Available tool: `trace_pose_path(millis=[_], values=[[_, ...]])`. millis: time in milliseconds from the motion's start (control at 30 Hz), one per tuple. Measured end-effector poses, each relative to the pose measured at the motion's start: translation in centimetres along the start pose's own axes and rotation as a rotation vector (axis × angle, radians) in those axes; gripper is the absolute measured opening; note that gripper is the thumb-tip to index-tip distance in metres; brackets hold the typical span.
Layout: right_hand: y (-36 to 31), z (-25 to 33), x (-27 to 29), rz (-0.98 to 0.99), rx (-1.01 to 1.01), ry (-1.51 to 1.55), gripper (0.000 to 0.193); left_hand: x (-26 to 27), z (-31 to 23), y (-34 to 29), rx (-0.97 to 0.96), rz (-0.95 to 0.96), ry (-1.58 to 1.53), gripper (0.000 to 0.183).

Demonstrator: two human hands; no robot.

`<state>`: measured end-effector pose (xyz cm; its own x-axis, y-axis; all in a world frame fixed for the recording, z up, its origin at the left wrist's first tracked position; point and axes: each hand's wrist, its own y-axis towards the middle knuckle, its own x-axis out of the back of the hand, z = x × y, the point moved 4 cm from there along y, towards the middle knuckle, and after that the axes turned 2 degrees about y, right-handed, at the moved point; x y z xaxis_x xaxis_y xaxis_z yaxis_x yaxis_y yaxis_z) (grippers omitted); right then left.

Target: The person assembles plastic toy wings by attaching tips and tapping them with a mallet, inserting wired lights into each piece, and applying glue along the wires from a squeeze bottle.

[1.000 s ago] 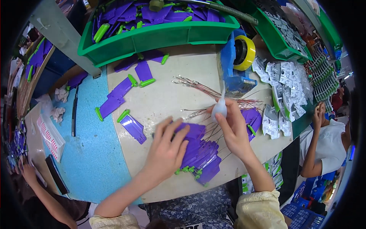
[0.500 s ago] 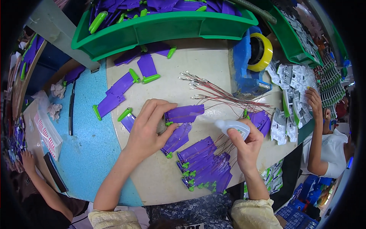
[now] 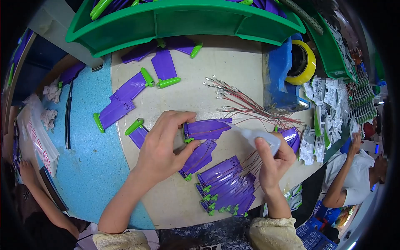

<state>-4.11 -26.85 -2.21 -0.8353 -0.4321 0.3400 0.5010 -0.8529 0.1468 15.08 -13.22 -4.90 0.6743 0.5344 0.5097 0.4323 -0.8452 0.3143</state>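
My left hand (image 3: 162, 143) pinches a purple plastic wing piece (image 3: 210, 130) at its left end, between thumb and fingers. A thin red wire runs along that piece. In my right hand (image 3: 273, 164) is a translucent white squeeze bottle (image 3: 262, 141), tilted, its fine nozzle tip at or just above the right end of the piece; contact is unclear. Just below lies another wired purple wing piece (image 3: 199, 156). Nearer to me, several wired purple pieces with green ends (image 3: 227, 185) overlap in a fanned stack. A bundle of red wires (image 3: 243, 100) with small silvery tips lies beyond my right hand.
A green bin (image 3: 196, 21) of purple parts stands at the back. To its right are a blue tape dispenser (image 3: 277, 66) with yellow tape (image 3: 310, 62) and grey-white plastic parts (image 3: 327, 96). Loose purple pieces (image 3: 129, 87) lie left. Other people's arms show at both sides.
The bottle's nozzle has come to the right end of the wing piece, from a little apart. My left hand keeps its pinch. The whole view has shifted slightly.
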Motion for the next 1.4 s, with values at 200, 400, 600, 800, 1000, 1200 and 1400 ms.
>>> trace_pose_path(millis=[200,400,600,800,1000,1200,1400], values=[[-0.2,0.6,-0.2,0.029,0.080,0.036,0.012,-0.1,-0.1,0.1,0.002,0.002,-0.005,0.054],[-0.1,0.3,0.5,-0.019,0.025,-0.009,0.012,0.0,0.0,0.0,-0.006,-0.009,-0.002,0.054],[-0.6,1.0,0.1,0.131,0.017,-0.083,0.014,-0.1,0.1,0.1,-0.024,-0.001,0.024,0.061],[-1.0,-0.6,2.4,-0.045,-0.292,0.172,0.020,0.9,-3.7,-3.5,-0.161,0.102,0.501,0.044],[-2.0,0.8,1.9,0.064,-0.222,0.260,0.022,0.1,-2.5,-3.3,-0.022,0.048,0.328,0.044],[-1.7,0.8,-0.4,0.163,0.047,-0.036,0.013,-0.8,-2.2,-2.4,0.018,0.033,0.196,0.053],[-2.6,1.8,1.0,0.144,0.068,-0.068,0.012,-0.6,-2.1,-2.6,-0.002,0.003,0.169,0.057]])
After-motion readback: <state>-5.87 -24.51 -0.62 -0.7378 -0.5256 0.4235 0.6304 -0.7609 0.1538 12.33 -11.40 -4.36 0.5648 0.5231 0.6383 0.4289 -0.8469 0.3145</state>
